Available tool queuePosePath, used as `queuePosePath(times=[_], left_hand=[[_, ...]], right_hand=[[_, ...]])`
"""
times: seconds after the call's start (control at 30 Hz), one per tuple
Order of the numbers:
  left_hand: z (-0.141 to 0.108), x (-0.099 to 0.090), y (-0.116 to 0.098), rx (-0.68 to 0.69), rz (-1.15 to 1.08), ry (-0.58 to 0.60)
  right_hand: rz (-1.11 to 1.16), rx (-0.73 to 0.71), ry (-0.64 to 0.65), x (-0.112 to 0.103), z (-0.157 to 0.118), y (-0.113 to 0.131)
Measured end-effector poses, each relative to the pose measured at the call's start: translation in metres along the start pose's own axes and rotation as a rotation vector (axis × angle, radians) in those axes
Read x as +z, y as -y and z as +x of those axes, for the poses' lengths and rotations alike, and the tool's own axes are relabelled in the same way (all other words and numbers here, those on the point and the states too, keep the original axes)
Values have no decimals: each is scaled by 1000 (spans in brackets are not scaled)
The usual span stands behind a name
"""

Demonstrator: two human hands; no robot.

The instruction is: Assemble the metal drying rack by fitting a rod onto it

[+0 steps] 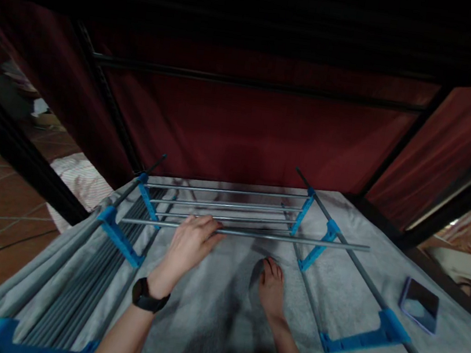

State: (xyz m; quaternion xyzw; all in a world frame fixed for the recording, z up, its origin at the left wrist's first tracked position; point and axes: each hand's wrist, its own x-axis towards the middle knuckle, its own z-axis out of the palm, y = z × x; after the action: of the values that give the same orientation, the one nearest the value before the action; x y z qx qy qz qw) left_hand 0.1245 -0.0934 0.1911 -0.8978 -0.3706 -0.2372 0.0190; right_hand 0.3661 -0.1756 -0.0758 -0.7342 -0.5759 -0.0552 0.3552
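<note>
Fingers curled, our left hand (189, 244) hangs over the rack (364, 273), gripping a rod (262, 236) that spans it and juts past one bracket (316, 252); held off-centre, it could tip. Whether our right hand (271, 287) grips anything, we cannot tell.

A straight grey rod (271, 237) stretches crosswise over a grey rack (364, 275) with blue brackets (312, 256).

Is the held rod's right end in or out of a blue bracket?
Out: the gray rod in the left hand juts past the right side pole.
</note>
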Motion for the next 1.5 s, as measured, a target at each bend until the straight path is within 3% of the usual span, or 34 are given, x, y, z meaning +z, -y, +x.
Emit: queuePosePath(times=[0.23,0.43,0.53,0.7,0.83,0.97,1.17,1.3,1.5], left_hand=[[-53,36,2,-93,-93,6],[-83,57,10,-161,-109,30],[-95,69,12,-186,-91,62],[-116,90,13,-213,-121,148],[-129,106,12,-210,-148,181],[-140,120,9,-226,-158,219],[-146,127,6,-244,-226,263],[-144,126,7,-233,-239,278],[-138,128,10,-220,-217,293]], right_hand=[[267,51,-5,4,2,-15],[483,157,-6,-8,-9,-19],[653,311,57,-14,-28,-14],[1166,671,165,-28,-57,-10],[1381,769,239,-44,-59,-15],[1406,745,312,-51,-55,-29],[1279,821,263,-41,-57,-47],[1296,911,305,-42,-50,-50],[1273,873,231,-50,-36,-46]])
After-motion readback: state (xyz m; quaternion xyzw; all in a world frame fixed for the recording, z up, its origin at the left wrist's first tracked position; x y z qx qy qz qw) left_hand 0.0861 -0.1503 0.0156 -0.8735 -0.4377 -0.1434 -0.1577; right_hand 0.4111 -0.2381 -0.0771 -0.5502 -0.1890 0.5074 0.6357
